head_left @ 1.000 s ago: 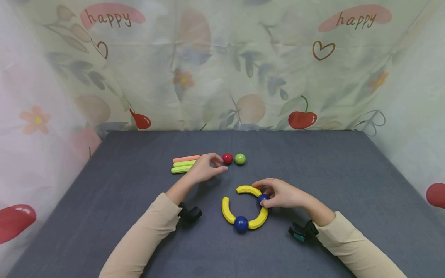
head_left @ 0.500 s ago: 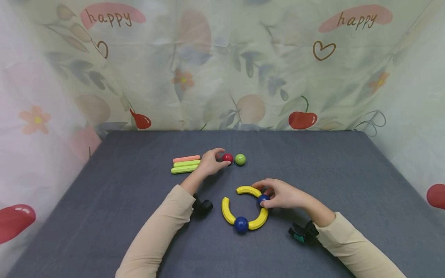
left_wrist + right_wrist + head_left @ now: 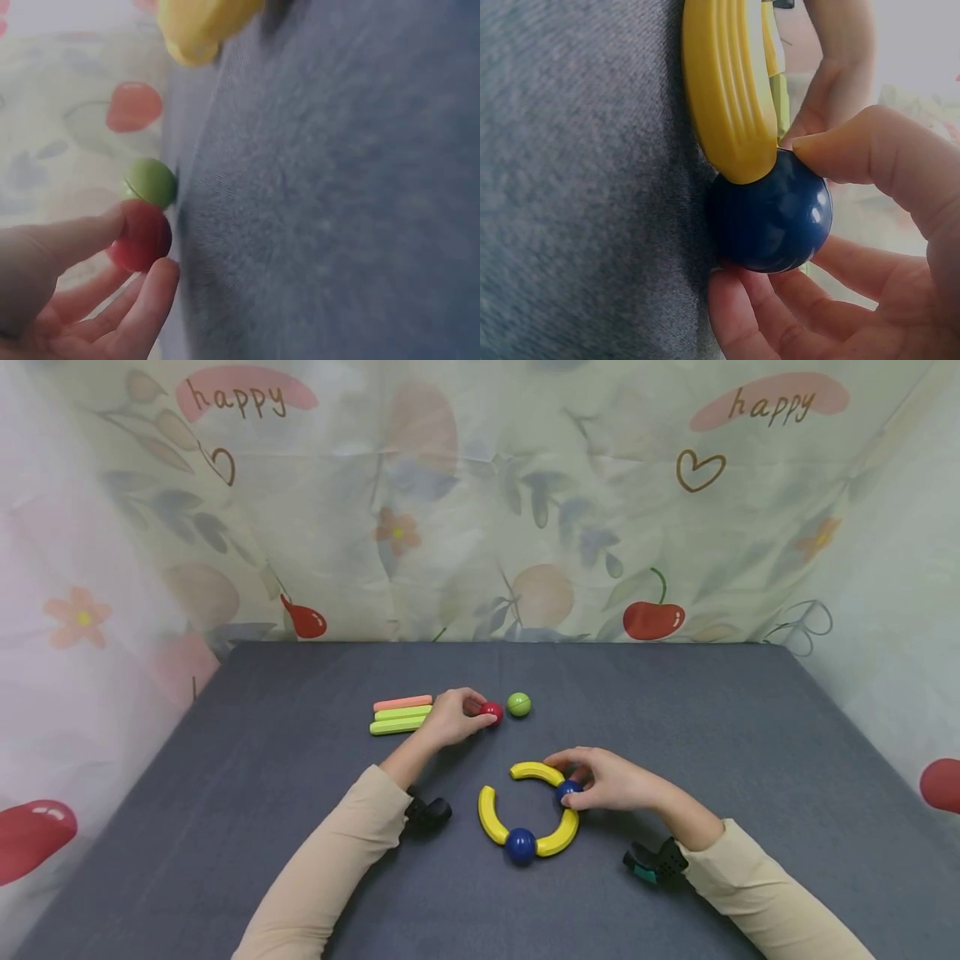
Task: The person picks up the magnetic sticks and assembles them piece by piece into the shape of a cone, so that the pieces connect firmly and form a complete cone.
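Between thumb and fingers, my left hand (image 3: 452,717) pinches a red ball (image 3: 142,236). Just beyond it sits a green ball (image 3: 519,704), with a small gap in the head view. My right hand (image 3: 611,778) grips a blue ball (image 3: 772,214) on the right side of a broken ring. Curved yellow pieces (image 3: 558,833) join that ball and a second blue ball (image 3: 521,845) at the front. The ring's gap lies at its upper left, between two yellow ends. In the right wrist view a ribbed yellow piece (image 3: 731,90) meets the held blue ball.
Left of my left hand lie two yellow-green sticks (image 3: 397,724) and a salmon stick (image 3: 402,702) side by side, their right ends partly hidden by that hand. A dark grey cloth (image 3: 675,702) covers the table, with a patterned curtain (image 3: 465,510) behind.
My left hand has reached right to the red ball, taken hold of it and drawn it slightly nearer. My right hand and the yellow-and-blue ring have stayed in place.
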Motion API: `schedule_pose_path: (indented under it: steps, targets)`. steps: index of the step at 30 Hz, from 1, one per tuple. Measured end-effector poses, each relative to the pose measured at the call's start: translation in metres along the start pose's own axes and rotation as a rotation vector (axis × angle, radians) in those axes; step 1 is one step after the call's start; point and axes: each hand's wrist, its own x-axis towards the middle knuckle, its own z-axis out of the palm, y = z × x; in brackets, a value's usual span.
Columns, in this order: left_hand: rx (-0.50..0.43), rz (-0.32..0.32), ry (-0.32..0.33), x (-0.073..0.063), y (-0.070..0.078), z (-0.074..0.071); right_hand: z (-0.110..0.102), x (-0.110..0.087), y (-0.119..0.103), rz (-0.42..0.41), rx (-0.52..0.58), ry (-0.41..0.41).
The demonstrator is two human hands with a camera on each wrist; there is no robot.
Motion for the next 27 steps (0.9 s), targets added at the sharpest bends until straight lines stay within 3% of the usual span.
schedule_pose_path:
  steps: [9,13,19,27]
  targets:
    - [-0.032,0.014,-0.234,-0.031,-0.002,-0.011,0.0,0.0,0.002,-0.002,-0.003,-0.003]
    - [-0.051,0.007,-0.308,-0.04,-0.003,-0.011,0.0,0.0,0.002,-0.004,-0.002,-0.005]
    - [-0.055,0.011,-0.362,-0.047,-0.004,-0.007,0.0,0.0,0.002,0.001,0.008,-0.004]
    - [-0.073,-0.001,-0.379,-0.05,-0.001,-0.003,0.001,0.0,0.003,0.001,0.008,-0.001]
